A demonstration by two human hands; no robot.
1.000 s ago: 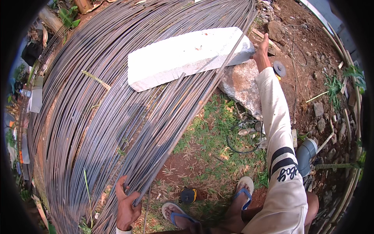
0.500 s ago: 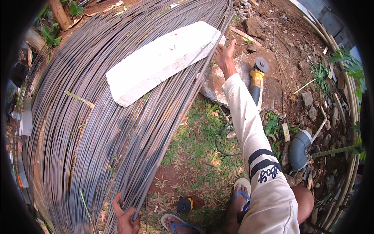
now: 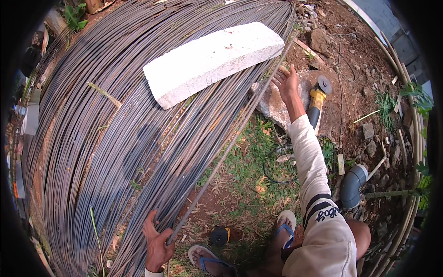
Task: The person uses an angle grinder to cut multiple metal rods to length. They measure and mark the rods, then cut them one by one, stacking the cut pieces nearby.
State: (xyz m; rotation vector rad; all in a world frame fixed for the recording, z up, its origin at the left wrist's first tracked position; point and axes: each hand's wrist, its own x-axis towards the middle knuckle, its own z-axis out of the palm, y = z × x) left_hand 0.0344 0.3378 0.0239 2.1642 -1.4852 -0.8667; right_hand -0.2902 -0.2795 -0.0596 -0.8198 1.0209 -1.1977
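Observation:
A thin steel rod (image 3: 217, 171) lies along the right edge of a large bundle of curved steel rods (image 3: 106, 152), with a gap between them at its near end. My left hand (image 3: 158, 244) is at the bundle's near end, index finger and thumb apart, thumb against the rod's end. Some of its fingers are hidden. Farther off, my right hand (image 3: 287, 87) is open, fingers spread, their tips at the rod's far part; whether they touch it I cannot tell. A long white block (image 3: 214, 62) rests on top of the bundle.
A yellow angle grinder (image 3: 317, 98) lies on a stone slab (image 3: 272, 104) to the right. Beyond it are a grey pipe elbow (image 3: 352, 188), rubble and bent poles (image 3: 412, 203). A black and yellow tape measure (image 3: 220, 235) sits on the ground near my sandalled feet.
My left hand has moved up and slightly right, and the rod's near end has shifted away from the bundle. My right hand stays spread beside the rods. The whole view has shifted slightly.

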